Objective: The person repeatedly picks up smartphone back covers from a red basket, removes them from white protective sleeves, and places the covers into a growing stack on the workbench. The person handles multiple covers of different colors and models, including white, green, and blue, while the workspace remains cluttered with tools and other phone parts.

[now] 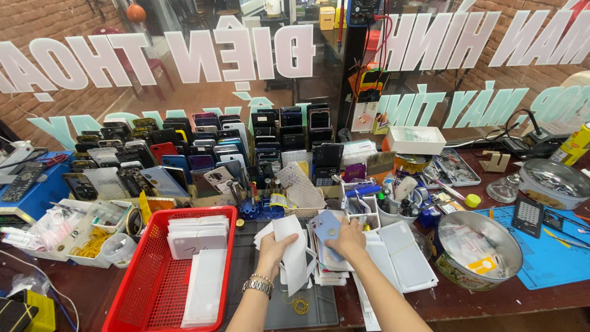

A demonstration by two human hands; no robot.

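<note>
My left hand (273, 250), with a metal watch (258, 285) on its wrist, grips a bundle of white flat packets (294, 253) held upright over the dark work mat (310, 310). To its right, my right hand (348, 240) presses on a pale blue phone back cover (326, 228) that lies on top of a stack of white packets (329, 272). More white packets (405, 261) fan out to the right of that stack.
A red plastic basket (150, 283) with white packets stands at the left. Rows of phones (184, 154) fill the back by the glass. A round metal tin (476, 249) of small bags, a blue mat (553, 252) and tool cups (393, 206) sit at the right.
</note>
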